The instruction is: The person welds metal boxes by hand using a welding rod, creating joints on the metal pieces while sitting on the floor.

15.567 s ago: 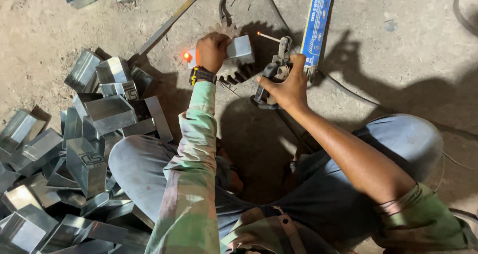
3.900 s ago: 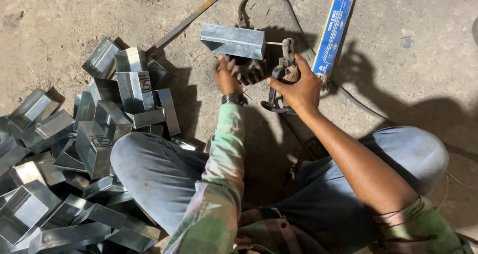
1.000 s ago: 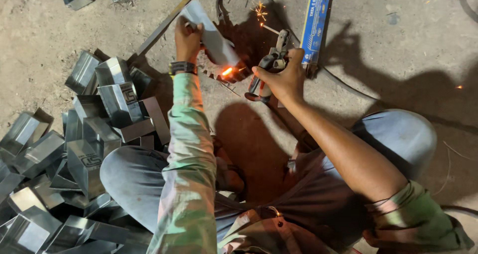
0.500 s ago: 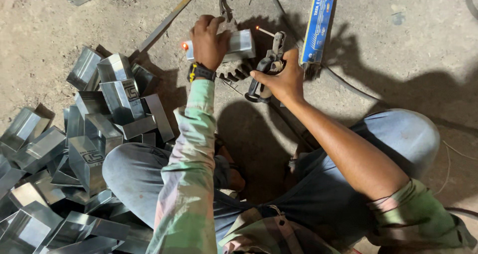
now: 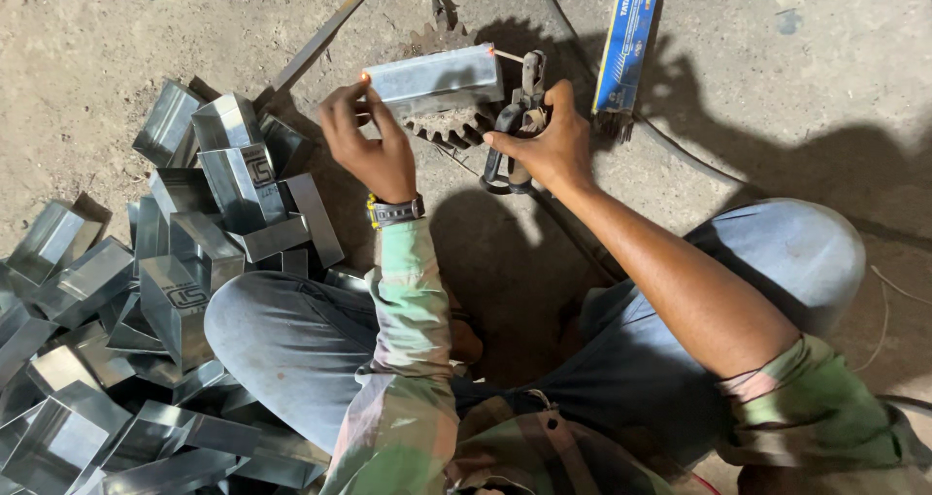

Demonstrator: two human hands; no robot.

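Left hand (image 5: 374, 150): half a second ago it lay over the sheet-metal box piece (image 5: 437, 76); it now sits at the piece's left end, fingers (image 5: 342, 102) curled at the corner, where a small orange glow shows. The piece rests across a toothed gear (image 5: 449, 126) on the floor (image 5: 796, 97), more of its top face showing than before. Right hand (image 5: 549, 146): as before, closed around the welding electrode holder (image 5: 515, 131), its rod touching the piece's right end. Blue electrode packet (image 5: 629, 39): unmoved, top cut off by the frame edge. Pile of metal box pieces (image 5: 184, 262): partly cropped at left. Gear largely hidden under the piece; exact finger contact unclear.
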